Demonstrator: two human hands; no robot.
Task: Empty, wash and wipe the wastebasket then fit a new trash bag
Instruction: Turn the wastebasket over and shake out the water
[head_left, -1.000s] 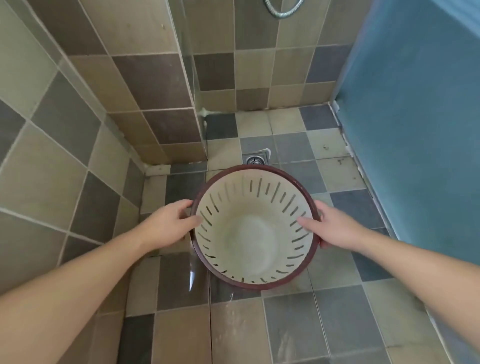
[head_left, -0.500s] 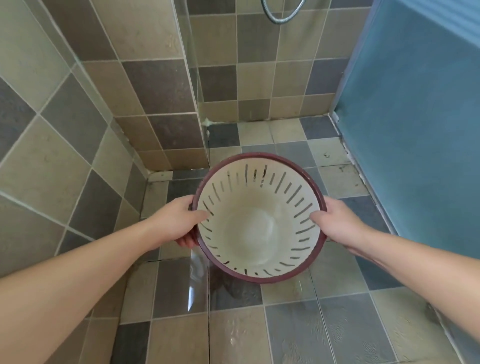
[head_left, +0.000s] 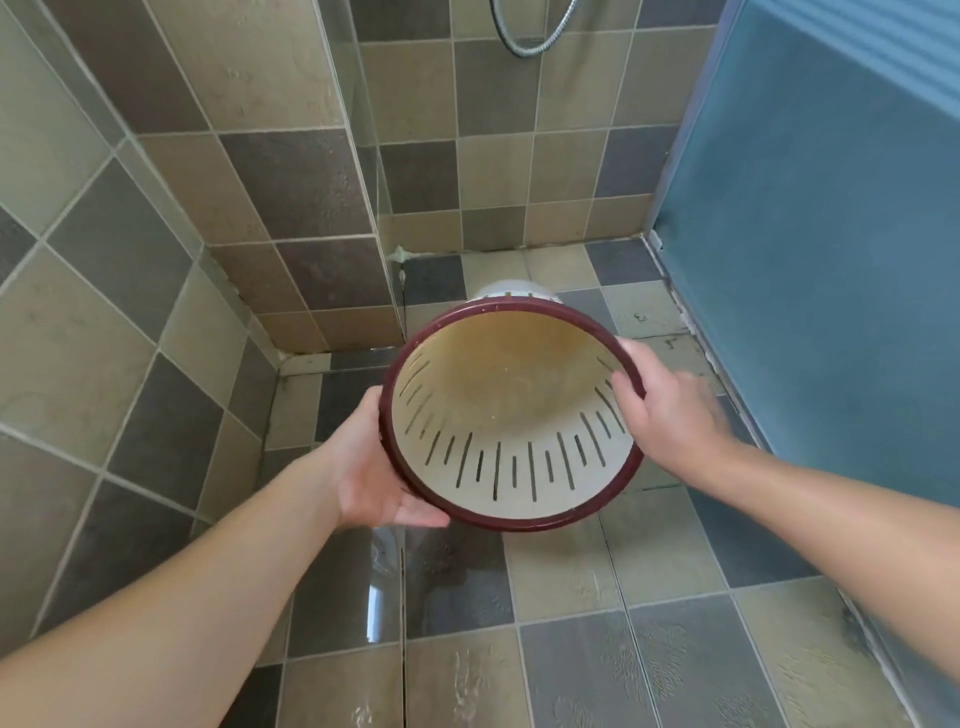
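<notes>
the wastebasket (head_left: 511, 452) is tipped mouth-up between both hands above the tiled floor (head_left: 566, 582); left hand (head_left: 371, 475) cups its lower-left rim, right hand (head_left: 662, 410) clamps the upper-right rim.

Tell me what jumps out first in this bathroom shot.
The wastebasket, cream with a dark red rim and slotted walls, is held mid-frame, tipped so its opening faces the camera. The left hand grips the rim's lower left; the right hand grips its upper right. To the right stands a blue door, and a shower hose loops at the top.
</notes>
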